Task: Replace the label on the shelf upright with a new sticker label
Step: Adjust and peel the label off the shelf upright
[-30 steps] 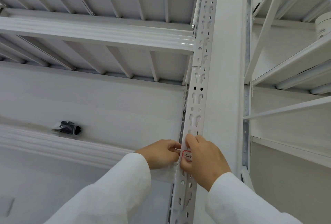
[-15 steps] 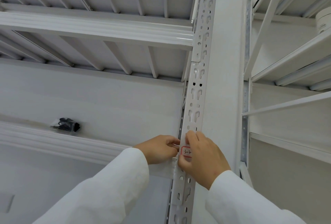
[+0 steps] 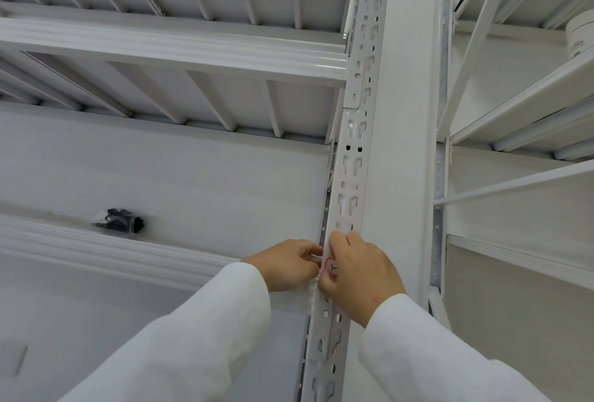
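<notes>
Small white label (image 3: pixel 331 268) with red border and black handwritten mark, on slotted white shelf upright (image 3: pixel 350 176), right hand (image 3: pixel 356 273) fingers pressed on it, left hand (image 3: pixel 287 265) pinched at its edge

White metal shelving all around, seen from below. Ribbed underside of an upper shelf deck (image 3: pixel 199 96) resting on a horizontal beam (image 3: pixel 167 48). Small clear bag of black parts (image 3: pixel 119 221) on a lower shelf. More racking (image 3: pixel 520 106) at right.

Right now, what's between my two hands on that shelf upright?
In the head view, the red-bordered label on the upright sits between left hand and right hand.
</notes>
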`<state>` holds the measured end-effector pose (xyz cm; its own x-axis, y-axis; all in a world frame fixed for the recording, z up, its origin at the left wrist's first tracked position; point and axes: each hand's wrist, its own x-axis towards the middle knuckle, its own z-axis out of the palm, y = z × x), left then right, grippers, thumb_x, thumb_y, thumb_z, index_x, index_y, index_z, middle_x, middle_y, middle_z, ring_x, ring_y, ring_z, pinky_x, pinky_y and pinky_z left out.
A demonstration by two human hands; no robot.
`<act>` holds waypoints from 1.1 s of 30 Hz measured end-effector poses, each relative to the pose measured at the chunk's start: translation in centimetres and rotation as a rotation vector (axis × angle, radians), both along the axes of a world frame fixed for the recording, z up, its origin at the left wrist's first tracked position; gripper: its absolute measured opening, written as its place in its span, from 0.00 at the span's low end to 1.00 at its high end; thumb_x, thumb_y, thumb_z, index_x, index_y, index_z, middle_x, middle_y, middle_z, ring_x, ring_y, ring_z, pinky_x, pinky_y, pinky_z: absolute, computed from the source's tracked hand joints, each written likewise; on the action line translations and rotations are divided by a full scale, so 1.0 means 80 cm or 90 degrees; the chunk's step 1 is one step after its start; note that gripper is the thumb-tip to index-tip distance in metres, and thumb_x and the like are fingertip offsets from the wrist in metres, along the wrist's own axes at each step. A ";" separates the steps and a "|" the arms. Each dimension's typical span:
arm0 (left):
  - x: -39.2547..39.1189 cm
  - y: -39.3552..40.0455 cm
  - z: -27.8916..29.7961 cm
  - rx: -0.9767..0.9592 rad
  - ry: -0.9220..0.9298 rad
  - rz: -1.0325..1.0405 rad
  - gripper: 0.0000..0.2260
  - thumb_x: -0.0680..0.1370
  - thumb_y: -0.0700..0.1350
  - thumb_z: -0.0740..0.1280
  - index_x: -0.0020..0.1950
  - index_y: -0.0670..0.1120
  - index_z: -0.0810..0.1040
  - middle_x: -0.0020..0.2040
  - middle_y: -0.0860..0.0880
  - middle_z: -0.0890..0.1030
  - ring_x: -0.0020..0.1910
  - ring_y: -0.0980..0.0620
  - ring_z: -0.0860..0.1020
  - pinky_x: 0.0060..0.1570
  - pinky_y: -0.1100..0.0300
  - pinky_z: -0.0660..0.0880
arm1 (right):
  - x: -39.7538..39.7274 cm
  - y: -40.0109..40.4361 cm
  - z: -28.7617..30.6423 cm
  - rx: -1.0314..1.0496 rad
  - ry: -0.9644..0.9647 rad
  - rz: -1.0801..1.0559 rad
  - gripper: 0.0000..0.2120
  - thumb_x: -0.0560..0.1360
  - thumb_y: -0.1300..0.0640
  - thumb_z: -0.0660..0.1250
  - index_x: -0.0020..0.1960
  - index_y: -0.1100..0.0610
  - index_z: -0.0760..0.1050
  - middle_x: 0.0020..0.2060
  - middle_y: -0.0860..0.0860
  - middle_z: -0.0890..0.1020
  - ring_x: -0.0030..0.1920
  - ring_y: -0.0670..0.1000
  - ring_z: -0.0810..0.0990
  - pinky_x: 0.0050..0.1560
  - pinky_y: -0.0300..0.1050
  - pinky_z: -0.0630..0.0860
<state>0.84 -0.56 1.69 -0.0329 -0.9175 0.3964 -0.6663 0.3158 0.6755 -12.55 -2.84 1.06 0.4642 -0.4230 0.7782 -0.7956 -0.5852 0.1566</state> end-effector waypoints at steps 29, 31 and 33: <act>-0.005 0.010 0.003 -0.011 -0.008 -0.005 0.20 0.75 0.35 0.56 0.66 0.47 0.73 0.62 0.51 0.79 0.59 0.56 0.76 0.56 0.68 0.67 | -0.005 -0.003 -0.001 0.018 -0.030 0.044 0.08 0.74 0.51 0.58 0.46 0.54 0.61 0.42 0.50 0.69 0.40 0.53 0.69 0.39 0.41 0.65; -0.005 0.009 0.003 -0.006 -0.006 -0.008 0.21 0.75 0.35 0.57 0.66 0.46 0.72 0.62 0.50 0.79 0.60 0.56 0.76 0.58 0.67 0.66 | -0.007 -0.003 0.000 0.026 -0.027 0.050 0.10 0.72 0.49 0.59 0.46 0.54 0.62 0.42 0.50 0.69 0.41 0.53 0.69 0.40 0.40 0.65; -0.005 0.010 0.003 -0.002 -0.010 -0.004 0.21 0.75 0.35 0.57 0.67 0.46 0.71 0.63 0.50 0.79 0.60 0.56 0.75 0.58 0.66 0.66 | -0.006 -0.004 0.002 0.024 -0.027 0.047 0.09 0.73 0.50 0.59 0.46 0.54 0.61 0.43 0.50 0.70 0.41 0.53 0.70 0.40 0.41 0.65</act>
<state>0.43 0.21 1.95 -0.0449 -0.9159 0.3990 -0.6751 0.3222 0.6636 -13.01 -3.13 1.21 0.4623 -0.4190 0.7815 -0.7559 -0.6470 0.1003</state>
